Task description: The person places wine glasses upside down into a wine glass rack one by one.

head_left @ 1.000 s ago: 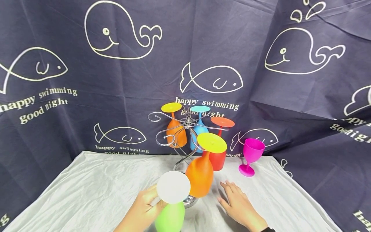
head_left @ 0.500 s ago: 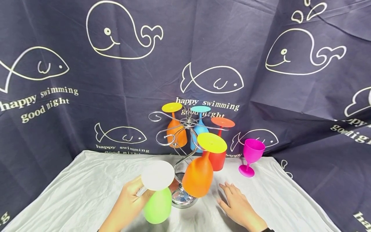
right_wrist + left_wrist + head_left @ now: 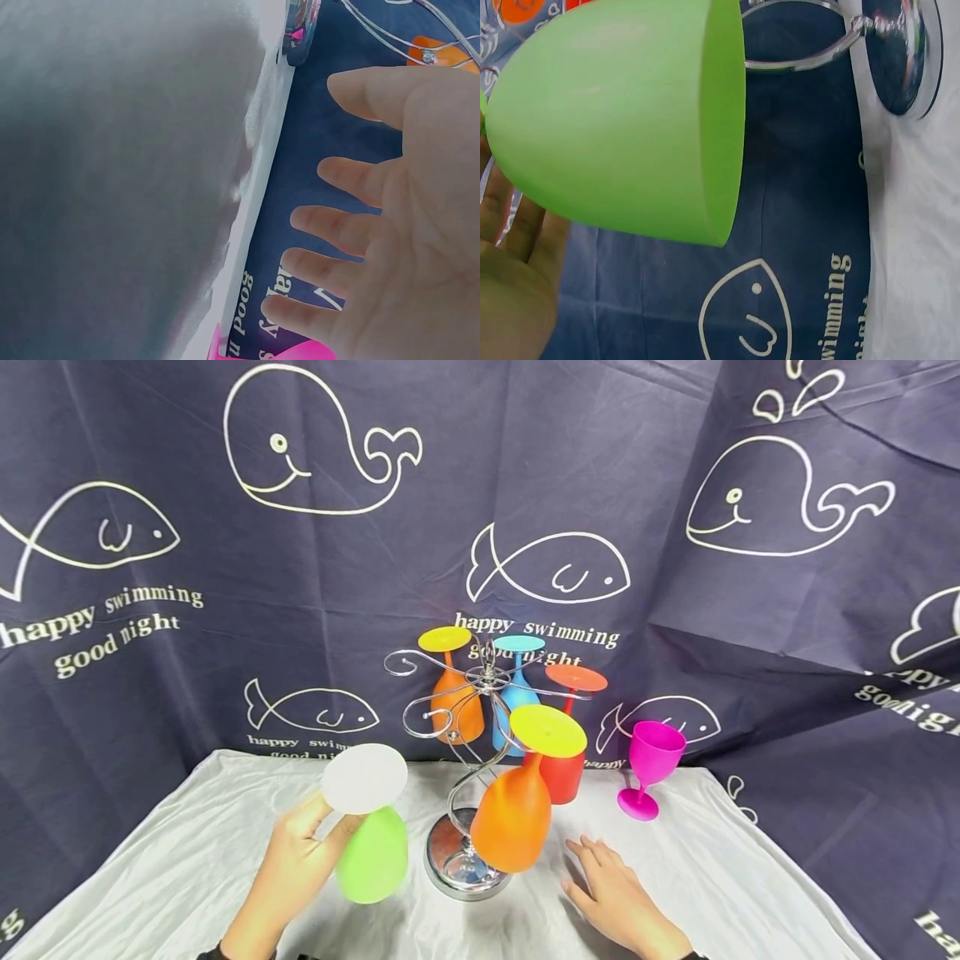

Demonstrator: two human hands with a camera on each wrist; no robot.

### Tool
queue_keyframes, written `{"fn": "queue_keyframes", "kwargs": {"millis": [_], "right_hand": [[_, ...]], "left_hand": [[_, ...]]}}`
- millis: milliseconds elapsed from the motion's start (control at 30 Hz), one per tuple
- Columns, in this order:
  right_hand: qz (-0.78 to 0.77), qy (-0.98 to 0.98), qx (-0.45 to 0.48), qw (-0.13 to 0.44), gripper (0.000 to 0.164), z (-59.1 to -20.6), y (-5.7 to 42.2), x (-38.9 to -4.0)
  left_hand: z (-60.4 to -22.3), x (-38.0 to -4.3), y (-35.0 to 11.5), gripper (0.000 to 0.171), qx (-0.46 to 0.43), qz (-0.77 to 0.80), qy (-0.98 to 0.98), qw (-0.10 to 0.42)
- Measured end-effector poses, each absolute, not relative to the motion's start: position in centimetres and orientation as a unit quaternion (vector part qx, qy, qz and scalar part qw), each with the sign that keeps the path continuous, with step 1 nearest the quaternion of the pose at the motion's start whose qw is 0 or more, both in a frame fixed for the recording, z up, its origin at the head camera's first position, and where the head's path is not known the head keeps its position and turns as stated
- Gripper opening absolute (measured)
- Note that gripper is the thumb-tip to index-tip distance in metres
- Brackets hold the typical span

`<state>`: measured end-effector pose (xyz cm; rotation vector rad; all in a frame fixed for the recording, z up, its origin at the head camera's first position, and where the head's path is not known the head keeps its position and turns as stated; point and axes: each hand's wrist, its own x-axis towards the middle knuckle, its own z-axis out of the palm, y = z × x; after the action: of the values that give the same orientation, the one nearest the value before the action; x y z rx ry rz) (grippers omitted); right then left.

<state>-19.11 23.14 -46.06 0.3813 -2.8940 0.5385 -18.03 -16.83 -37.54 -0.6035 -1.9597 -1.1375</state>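
In the head view my left hand (image 3: 296,856) pinches an upside-down green goblet (image 3: 372,857) near its stem, just under the pale round foot. The goblet's bowl (image 3: 630,120) fills much of the left wrist view, its mouth facing the tabletop. To its right stands a chrome spiral rack (image 3: 467,860). Hanging inverted from the rack are a near orange goblet (image 3: 513,818), a far orange goblet (image 3: 456,706), a blue goblet (image 3: 517,697) and a red goblet (image 3: 564,779). My right hand (image 3: 618,893) is apart from the rack, fingers extended and holding nothing.
An upright magenta goblet (image 3: 654,756) stands at the back right of the white-covered table (image 3: 225,810). Behind the table hangs a dark blue cloth (image 3: 360,577) printed with whales and fish. Two curled rack arms on the left bear no goblet.
My left hand has moved left and farther from me with the green goblet, away from the rack, whose round base now shows. The right hand has stayed nearly still.
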Motion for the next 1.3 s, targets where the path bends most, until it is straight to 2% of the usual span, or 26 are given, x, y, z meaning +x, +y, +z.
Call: {"fn": "queue_keyframes", "kwargs": {"millis": [533,1067,1300], "right_hand": [[0.190,-0.971,0.130,0.065,0.054,-46.0,23.2,-19.1],[0.192,-0.971,0.127,0.060,0.054,-45.9,23.3,-19.1],[0.201,-0.970,0.130,0.054,0.054,-46.1,23.3,-19.2]], "left_hand": [[-35.5,-20.3,-17.4,0.026,-0.207,-0.436,-0.759,0.438],[-33.4,-23.2,-16.4,0.012,-0.187,-0.442,-0.763,0.432],[-32.5,-24.8,-15.3,0.011,-0.192,-0.476,-0.760,0.399]]}}
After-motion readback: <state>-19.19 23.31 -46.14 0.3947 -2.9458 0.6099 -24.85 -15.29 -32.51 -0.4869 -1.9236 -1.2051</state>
